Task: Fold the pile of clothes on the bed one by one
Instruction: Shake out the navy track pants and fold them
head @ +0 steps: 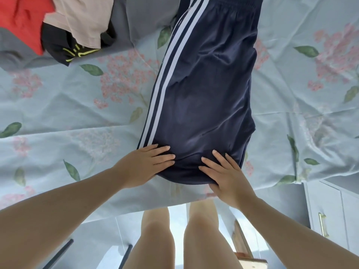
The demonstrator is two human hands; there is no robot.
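Note:
Navy shorts [204, 90] with white side stripes lie lengthwise on the bed, folded in half, waistband at the far end and hem near me. My left hand [143, 164] rests flat on the near left corner of the hem, fingers straight. On the near right part of the hem, my right hand [223, 175] presses flat with spread fingers. A pile of clothes [58, 26] sits at the far left: a red piece, a beige piece and a black piece with yellow-green print.
The bed carries a pale blue sheet [68, 113] with pink flowers and green leaves. A grey pillow [139, 18] lies behind the pile. A white cabinet [334, 210] with a brass handle stands at the right, beside the bed's near edge.

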